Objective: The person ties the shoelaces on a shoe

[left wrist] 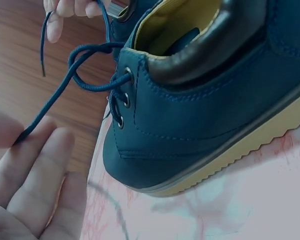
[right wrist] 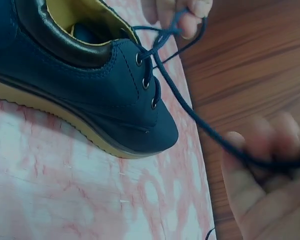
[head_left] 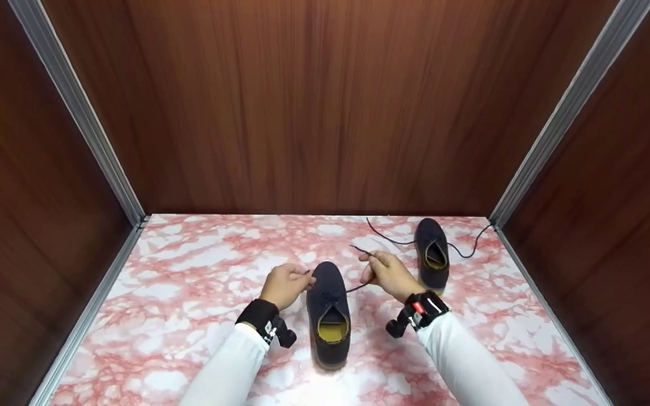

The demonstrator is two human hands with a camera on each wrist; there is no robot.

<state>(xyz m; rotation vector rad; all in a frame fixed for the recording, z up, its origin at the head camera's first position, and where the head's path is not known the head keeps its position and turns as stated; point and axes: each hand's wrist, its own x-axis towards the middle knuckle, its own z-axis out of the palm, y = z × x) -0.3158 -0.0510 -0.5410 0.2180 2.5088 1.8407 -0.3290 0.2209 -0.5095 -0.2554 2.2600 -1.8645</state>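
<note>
A dark blue shoe (head_left: 325, 279) with a yellow lining stands upright between the hands, toe pointing away. My left hand (head_left: 288, 285), left of the toe, pinches one end of its shoelace (left wrist: 52, 102) between thumb and fingers. On the other side, my right hand (head_left: 388, 274) grips the other lace end (head_left: 356, 287), whose tip sticks out past the fingers. Above the eyelets the two lace ends cross in a loose loop (left wrist: 80, 50). The right fingers (right wrist: 282, 135) are blurred in the right wrist view.
A second dark blue shoe (head_left: 431, 248) stands at the back right, its lace ends (head_left: 466, 255) spread to both sides. The red-and-white marbled table (head_left: 201, 316) is bounded by brown wood panels (head_left: 319, 113) at the back and sides.
</note>
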